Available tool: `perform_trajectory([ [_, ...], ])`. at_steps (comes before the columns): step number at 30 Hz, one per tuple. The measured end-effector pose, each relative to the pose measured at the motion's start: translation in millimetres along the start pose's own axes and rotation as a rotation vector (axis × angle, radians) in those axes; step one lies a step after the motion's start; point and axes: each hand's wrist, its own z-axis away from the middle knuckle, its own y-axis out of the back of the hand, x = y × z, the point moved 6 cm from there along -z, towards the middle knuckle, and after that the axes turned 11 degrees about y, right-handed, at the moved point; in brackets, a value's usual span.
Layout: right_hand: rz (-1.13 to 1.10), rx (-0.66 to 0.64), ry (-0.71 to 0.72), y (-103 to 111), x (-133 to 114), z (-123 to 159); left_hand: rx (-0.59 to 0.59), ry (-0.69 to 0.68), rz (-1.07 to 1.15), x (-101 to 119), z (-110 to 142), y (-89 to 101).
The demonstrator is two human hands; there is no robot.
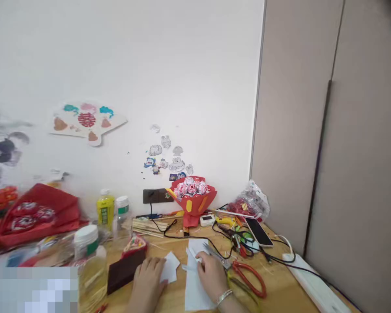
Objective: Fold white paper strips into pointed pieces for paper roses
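Observation:
My left hand (148,276) rests low on the wooden table with fingers and thumb closed about a small piece of white paper (170,267). To its right, my right hand (211,273), with a bracelet at the wrist, bends its fingers over a long strip of white paper (193,291). A narrow folded paper end shows by its fingertips. Scissors with red handles (251,278) lie beside the right hand, their blades partly behind it. A dark brown flat block (125,271) is just left of my left hand.
Behind the hands stands a red-wrapped bouquet (195,204). Bottles and a jar (86,243) crowd the left. Cables, tools and a phone (259,231) lie at the right, near a white power strip (316,282). Wooden sticks (148,226) lie at the back.

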Motion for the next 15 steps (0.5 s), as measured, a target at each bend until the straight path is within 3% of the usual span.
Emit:
perform_trajectory([
  [9,0.009,-0.002,0.038,7.9,-12.3,0.9,0.04,-0.146,0.133,-0.3,-3.4,-14.6],
  [15,-0.009,-0.018,0.058,11.6,-18.6,0.7,0.158,-0.188,0.316,-4.0,0.3,-2.2],
])
